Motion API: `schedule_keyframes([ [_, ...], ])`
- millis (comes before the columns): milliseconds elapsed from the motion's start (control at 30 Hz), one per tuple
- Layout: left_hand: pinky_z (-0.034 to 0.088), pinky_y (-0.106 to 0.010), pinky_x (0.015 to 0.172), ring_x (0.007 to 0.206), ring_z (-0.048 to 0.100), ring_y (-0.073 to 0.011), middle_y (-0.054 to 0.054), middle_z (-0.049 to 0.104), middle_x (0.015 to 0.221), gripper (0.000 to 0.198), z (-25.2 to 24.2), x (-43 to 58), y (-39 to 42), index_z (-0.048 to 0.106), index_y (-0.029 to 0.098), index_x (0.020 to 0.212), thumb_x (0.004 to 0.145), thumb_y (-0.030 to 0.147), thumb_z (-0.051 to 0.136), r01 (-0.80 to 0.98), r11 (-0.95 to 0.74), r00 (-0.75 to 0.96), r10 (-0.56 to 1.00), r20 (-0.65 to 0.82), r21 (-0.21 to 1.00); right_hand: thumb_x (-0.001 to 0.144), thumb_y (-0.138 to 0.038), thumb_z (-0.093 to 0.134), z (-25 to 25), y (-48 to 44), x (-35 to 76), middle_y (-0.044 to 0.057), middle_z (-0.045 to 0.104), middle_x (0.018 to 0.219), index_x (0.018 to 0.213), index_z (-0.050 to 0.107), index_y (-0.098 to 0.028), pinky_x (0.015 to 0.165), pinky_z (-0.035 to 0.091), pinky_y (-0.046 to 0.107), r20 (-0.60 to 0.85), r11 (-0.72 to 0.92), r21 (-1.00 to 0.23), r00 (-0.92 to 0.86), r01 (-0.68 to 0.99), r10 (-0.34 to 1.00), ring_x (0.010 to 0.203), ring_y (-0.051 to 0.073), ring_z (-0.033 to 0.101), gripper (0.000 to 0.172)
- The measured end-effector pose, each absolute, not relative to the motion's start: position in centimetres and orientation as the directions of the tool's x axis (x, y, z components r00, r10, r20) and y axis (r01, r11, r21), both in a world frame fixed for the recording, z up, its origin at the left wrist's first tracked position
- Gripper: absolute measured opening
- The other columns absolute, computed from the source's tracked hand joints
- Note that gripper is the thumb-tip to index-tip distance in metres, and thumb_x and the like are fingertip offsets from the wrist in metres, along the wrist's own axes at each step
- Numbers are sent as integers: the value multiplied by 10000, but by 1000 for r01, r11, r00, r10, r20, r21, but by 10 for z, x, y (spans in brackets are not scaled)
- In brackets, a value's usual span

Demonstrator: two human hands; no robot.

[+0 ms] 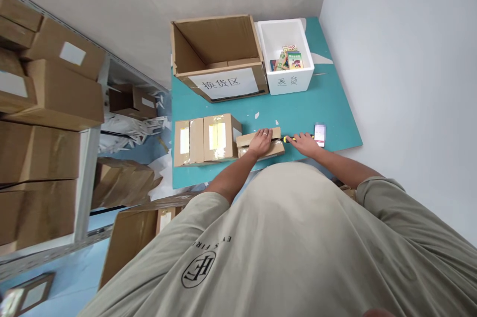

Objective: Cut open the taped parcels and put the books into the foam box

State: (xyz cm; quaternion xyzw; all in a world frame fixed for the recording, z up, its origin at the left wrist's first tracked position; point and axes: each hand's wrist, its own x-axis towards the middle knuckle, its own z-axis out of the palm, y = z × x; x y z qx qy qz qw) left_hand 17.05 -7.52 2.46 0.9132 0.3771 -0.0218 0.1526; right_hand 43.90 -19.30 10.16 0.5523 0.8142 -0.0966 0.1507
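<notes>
Pressing flat on a small taped cardboard box (275, 148), the left hand (261, 142) lies spread, the box's long axis running toward the right hand (303, 144), closed around a yellow-and-black utility knife (289, 139) just beside its end.

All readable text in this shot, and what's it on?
"换货区": white paper label on the open cardboard box.
"退货": marked on the white foam box.
"EYS FIR": upside down in this view, partly lost in folds, on the T-shirt.
Circular logo on the T-shirt: letter shapes unclear.
Phone screen: too small to read.
Book covers: too small to read.
</notes>
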Motion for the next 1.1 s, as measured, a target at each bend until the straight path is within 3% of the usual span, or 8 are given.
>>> schedule_keyframes([
  [500,326,-662,1477,1721,520,-434,-339,577,1784,715,14,159,-74,523,1,1792,1121,166,342,711,-651,696,706,-132,264,1153,-105,353,101,-191,458,247,721,1482,1894,365,-239,987,473,446,-395,446,-35,-422,894,816,1202,362,687,753],
  [833,300,-691,1487,1726,515,-412,-313,589,1779,713,12,150,-74,516,38,1800,1129,196,332,713,-624,686,715,-134,321,1197,-156,272,92,-170,459,221,701,1573,1872,423,-266,990,492,444,-400,492,-101,-488,865,776,1192,347,706,701],
  [1100,292,-683,1500,1766,469,-397,-300,573,1799,733,19,147,-78,491,74,1828,1121,232,378,742,-592,658,733,-173,316,1202,-190,323,89,-164,461,231,720,1526,1849,454,-255,982,480,445,-355,534,-133,-543,835,761,1191,354,697,663],
])
